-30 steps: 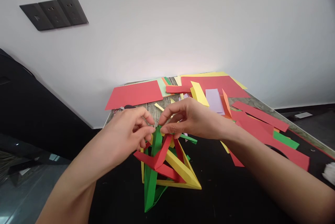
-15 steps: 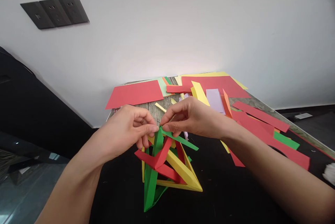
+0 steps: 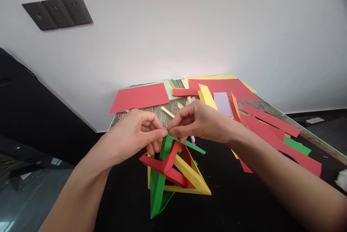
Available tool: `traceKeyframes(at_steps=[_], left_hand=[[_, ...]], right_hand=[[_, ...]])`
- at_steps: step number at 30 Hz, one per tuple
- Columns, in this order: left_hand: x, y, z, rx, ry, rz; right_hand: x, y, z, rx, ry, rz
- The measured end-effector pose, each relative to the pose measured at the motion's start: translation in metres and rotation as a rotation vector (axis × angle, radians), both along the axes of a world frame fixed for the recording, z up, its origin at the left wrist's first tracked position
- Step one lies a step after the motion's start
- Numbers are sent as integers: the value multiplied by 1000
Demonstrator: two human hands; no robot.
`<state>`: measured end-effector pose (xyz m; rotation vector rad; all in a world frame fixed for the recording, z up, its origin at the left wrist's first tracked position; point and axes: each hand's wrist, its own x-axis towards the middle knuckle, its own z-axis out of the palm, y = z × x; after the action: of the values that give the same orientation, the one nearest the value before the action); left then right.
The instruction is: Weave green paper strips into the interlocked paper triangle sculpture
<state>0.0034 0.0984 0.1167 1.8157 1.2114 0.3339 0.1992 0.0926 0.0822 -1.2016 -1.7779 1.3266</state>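
Note:
A model of folded paper strips hangs under my hands, with green strips (image 3: 157, 188), red strips (image 3: 173, 176) and yellow strips (image 3: 189, 172) interlaced into pointed triangles. My left hand (image 3: 143, 130) pinches the top of the upright green strip between thumb and forefinger. Against it, my right hand (image 3: 187, 121) pinches the same green tip, from which a narrow green strip (image 3: 196, 147) sticks out to the right. The fingertips of both hands nearly touch and hide the fold between them.
Red sheets (image 3: 141, 96) lie at the table's back left, with more coloured paper behind my right hand. A folded yellow piece (image 3: 207, 96) stands near a lilac sheet (image 3: 222, 103). Red strips (image 3: 271, 120) spread to the right. Sockets (image 3: 58, 12) are on the wall.
My left hand and the green tip have shifted slightly right. The red strips of the model have tilted a little, and its lower right yellow point has risen slightly.

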Motion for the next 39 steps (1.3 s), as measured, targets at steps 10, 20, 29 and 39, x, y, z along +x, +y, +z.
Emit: traceKeyframes(at_steps=[10,20,29,39], left_hand=[[1,-2,2,30,-2,3],[2,-3,3,2,12,-2],[3,-3,2,9,49,13],[2,-6,4,43,85,9]], right_hand=[[2,3,-2,-9,78,50],[5,6,-4,58,54,87],[5,7,-4,68,68,90],[6,5,2,63,-1,96]])
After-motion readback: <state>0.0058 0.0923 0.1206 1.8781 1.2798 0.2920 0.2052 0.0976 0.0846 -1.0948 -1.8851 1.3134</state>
